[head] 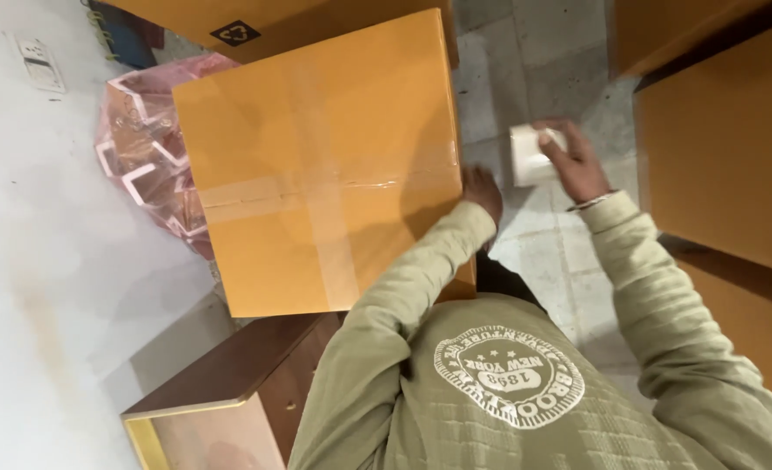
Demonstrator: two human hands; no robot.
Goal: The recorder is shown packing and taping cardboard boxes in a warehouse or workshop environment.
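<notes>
left hand (483, 190): we rest it on the right edge of the box (325, 165), fingers curled over the rim, pressed to the cardboard
right hand (573, 161): we pinch a small white block (530, 155), fingers wrapped over its top
box: large, taped shut, tape seam crossing the lid; long axis runs top to bottom in view
block vs box: block sits just right of the box's right edge, apart from it, above the tile floor (543, 70)
nearer hand: left touches the box, right is near but off it
open room: a strip of floor between box and the cartons (725, 139) at right; narrow
left side: pink bag (142, 148) against the box, wall (38, 261) behind
below: wooden cabinet (229, 392) under the box corner
</notes>
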